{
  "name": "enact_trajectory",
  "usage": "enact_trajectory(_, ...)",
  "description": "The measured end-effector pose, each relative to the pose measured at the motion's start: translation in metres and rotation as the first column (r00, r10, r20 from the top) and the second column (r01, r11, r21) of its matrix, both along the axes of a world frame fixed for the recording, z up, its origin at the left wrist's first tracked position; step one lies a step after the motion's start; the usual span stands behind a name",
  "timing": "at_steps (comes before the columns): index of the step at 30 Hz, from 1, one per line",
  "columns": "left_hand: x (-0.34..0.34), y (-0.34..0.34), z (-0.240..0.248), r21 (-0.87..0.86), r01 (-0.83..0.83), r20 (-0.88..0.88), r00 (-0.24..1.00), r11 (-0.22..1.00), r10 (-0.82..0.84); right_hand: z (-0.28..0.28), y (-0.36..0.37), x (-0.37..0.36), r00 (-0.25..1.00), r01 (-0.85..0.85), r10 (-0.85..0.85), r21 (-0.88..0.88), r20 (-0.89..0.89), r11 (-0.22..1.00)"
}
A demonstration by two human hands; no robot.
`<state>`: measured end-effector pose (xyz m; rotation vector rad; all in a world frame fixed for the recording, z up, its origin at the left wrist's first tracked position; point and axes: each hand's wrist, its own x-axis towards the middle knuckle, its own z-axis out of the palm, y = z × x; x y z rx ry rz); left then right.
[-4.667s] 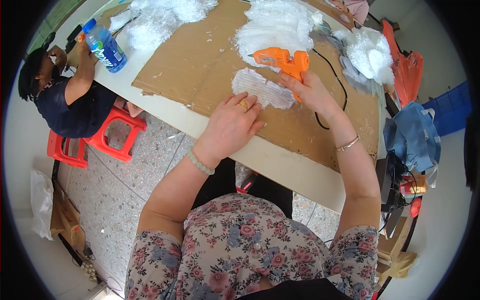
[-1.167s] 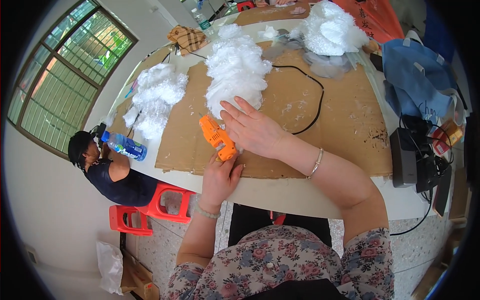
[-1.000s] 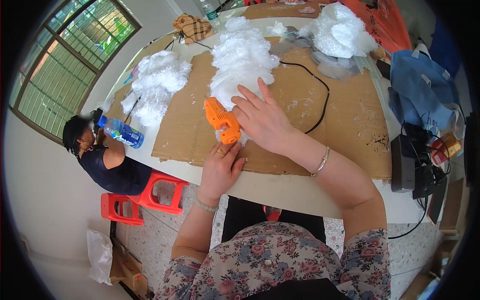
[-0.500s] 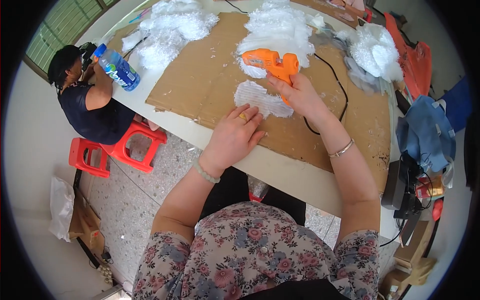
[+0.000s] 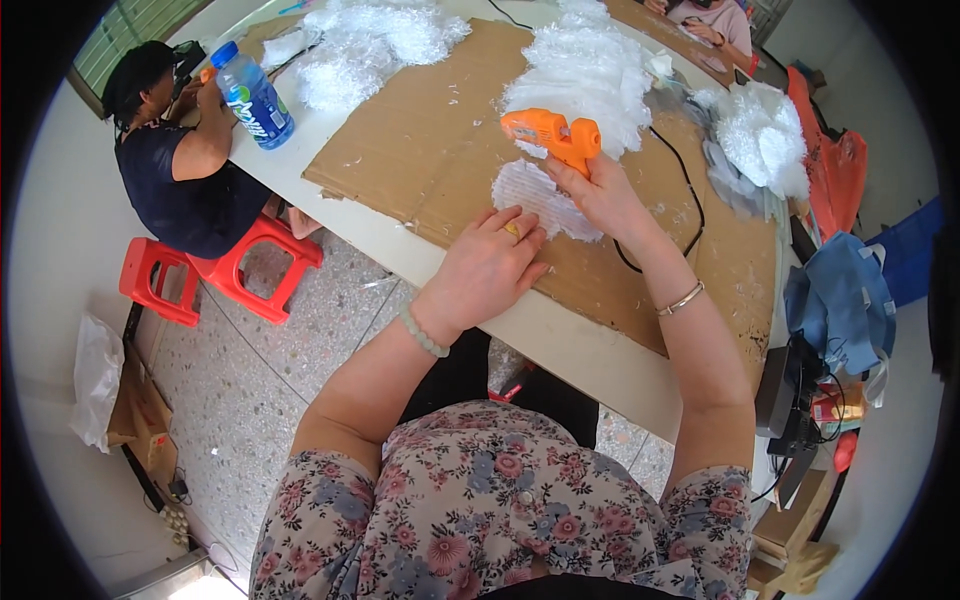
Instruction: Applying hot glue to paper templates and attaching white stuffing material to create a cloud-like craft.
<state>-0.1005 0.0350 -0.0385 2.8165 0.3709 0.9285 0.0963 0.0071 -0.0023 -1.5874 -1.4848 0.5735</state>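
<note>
My right hand [image 5: 605, 200] grips an orange hot glue gun [image 5: 550, 131] by its handle, its nozzle end toward the left. Beneath the gun lies a flat white ribbed piece [image 5: 540, 198] with an uneven outline. My left hand [image 5: 487, 265] rests at that piece's near left edge with fingers stretched out, the tips touching it. Both lie over brown cardboard [image 5: 410, 150] spread on a white table. Just past the gun is a heap of fluffy, shiny white pieces [image 5: 585, 75]. The tip of the gun's handle is hidden by my fingers.
A black cord [image 5: 692, 190] curves over the cardboard beside my right forearm. At left stands a blue-capped bottle [image 5: 255, 105], near a seated person [image 5: 190, 165] on red stools [image 5: 255, 268]. More white fluffy heaps [image 5: 365, 55] lie around. Another person [image 5: 720, 25] sits at the far side.
The view has shifted slightly. The glue gun, in my right hand, sits a little nearer the white piece, and its body is tilted more. My left hand keeps its place on the edge.
</note>
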Motion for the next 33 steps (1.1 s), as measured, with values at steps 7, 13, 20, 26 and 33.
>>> enact_trajectory(7,-0.001,0.000,0.004,-0.012,-0.001,-0.016,1.000,1.000,0.001,-0.004,0.002,-0.001,0.995,-0.043,0.041,-0.019,-0.090,0.999)
enact_trajectory(13,-0.002,0.000,0.002,0.005,-0.005,-0.015,1.000,1.000,0.005,-0.005,0.002,-0.004,0.993,-0.051,0.050,-0.007,-0.108,0.999)
enact_trajectory(20,-0.001,-0.001,0.002,-0.002,-0.005,-0.022,1.000,1.000,0.005,-0.007,0.010,0.000,0.999,0.028,-0.027,0.020,-0.046,0.999)
enact_trajectory(26,0.000,0.000,0.003,0.005,0.003,-0.023,1.000,1.000,-0.003,-0.022,0.014,0.001,0.993,-0.063,0.067,0.045,-0.093,0.997)
enact_trajectory(33,-0.001,0.000,0.002,0.016,-0.011,-0.012,1.000,1.000,0.011,-0.019,0.016,-0.005,0.995,-0.092,0.092,-0.017,-0.041,0.996)
